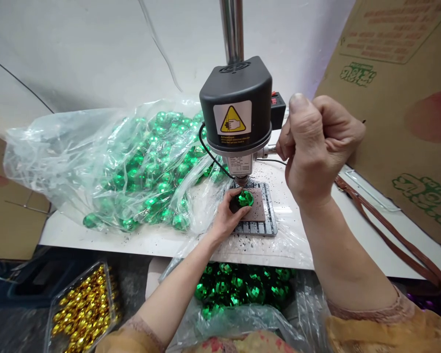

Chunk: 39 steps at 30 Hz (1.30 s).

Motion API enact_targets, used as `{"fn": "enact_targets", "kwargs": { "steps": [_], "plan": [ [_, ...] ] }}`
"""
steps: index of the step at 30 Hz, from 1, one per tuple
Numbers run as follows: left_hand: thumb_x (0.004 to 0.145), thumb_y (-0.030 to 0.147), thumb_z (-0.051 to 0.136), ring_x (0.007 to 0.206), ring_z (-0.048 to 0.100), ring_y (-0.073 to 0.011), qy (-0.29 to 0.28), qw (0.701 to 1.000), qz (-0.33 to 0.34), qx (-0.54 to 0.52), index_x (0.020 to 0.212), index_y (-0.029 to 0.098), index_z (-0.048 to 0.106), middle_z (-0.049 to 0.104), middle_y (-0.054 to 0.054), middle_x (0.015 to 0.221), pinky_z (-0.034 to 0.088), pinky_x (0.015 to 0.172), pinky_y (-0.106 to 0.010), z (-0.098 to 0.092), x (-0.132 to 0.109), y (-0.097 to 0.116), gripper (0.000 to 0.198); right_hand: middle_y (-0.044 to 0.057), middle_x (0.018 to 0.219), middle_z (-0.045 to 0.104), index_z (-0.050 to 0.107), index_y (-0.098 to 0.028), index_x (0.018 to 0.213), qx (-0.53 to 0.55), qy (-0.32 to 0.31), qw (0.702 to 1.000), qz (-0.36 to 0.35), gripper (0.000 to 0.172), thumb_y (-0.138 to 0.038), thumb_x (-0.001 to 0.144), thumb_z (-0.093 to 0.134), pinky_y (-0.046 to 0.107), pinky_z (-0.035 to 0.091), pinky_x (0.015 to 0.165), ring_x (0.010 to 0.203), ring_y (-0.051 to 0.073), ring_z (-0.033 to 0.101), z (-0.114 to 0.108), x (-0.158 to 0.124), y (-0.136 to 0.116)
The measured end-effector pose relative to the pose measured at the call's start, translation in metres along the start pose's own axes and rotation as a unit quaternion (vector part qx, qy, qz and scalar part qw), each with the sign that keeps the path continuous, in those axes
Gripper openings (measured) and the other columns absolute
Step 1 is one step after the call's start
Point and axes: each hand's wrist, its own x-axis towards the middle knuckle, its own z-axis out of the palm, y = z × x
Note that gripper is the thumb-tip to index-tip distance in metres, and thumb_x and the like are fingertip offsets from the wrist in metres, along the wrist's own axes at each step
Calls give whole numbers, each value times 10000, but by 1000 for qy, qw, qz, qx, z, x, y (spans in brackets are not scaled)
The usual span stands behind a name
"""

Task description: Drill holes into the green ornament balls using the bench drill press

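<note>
A small bench drill press (236, 110) with a black head and a yellow warning label stands on a white table (360, 235). My left hand (228, 215) pinches a shiny green faceted ball (245, 198) on the ribbed base plate (264, 225), right under the drill tip. My right hand (314, 147) is a closed fist around the press's side lever (270, 148), of which only the metal stub shows.
A clear plastic bag (106, 162) full of green balls lies on the table to the left. Below the table edge sits another bag of green balls (238, 289) and a clear tray of gold balls (83, 309). Cardboard (400, 113) leans at right; a brown strap (389, 230) lies there.
</note>
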Motion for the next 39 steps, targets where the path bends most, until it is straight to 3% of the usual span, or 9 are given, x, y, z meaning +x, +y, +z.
{"fn": "enact_targets", "kwargs": {
  "steps": [5,9,13,18,30,39],
  "plan": [
    [826,345,811,1182,627,-262,4,1000,-7,0,1239,231,598,669,-77,1228,458,1074,-442,2,-1,4,478,-34,556,260,268,-236,629,-18,14,1000,-9,477,-451,994,487,288,289,474,483,73,340,-2,-9,4],
    [816,349,820,1182,625,-260,10,1000,-9,-21,1220,232,609,667,-77,1225,459,1072,-433,2,0,6,471,-46,535,230,254,-227,586,30,40,999,-1,506,-356,974,552,296,246,480,458,61,303,-3,-21,4],
    [812,350,824,1194,623,-261,7,1000,-8,-28,1217,231,607,664,-80,1240,449,1083,-437,3,0,5,475,-50,512,231,256,-193,534,92,70,992,-42,526,-248,942,583,291,196,470,436,44,292,-2,-30,5],
    [824,343,814,1210,615,-264,5,1000,-6,-17,1235,225,588,657,-94,1262,442,1090,-446,3,-1,3,483,-55,475,229,240,-189,531,85,99,990,-59,528,-236,927,586,300,192,449,407,46,259,0,-35,9],
    [834,388,806,1186,635,-265,7,1000,7,-24,1236,236,599,671,-89,1238,477,1065,-446,2,-2,2,476,-51,444,211,170,-214,572,33,77,994,-68,545,-308,921,579,318,232,395,370,74,237,-10,-48,20],
    [850,381,791,1212,619,-267,6,1000,12,-3,1249,235,578,651,-95,1271,470,1077,-457,2,-2,3,475,-59,443,269,210,-191,537,89,66,983,-145,493,-164,871,572,274,218,372,357,53,261,-12,-52,29]
  ]
}}
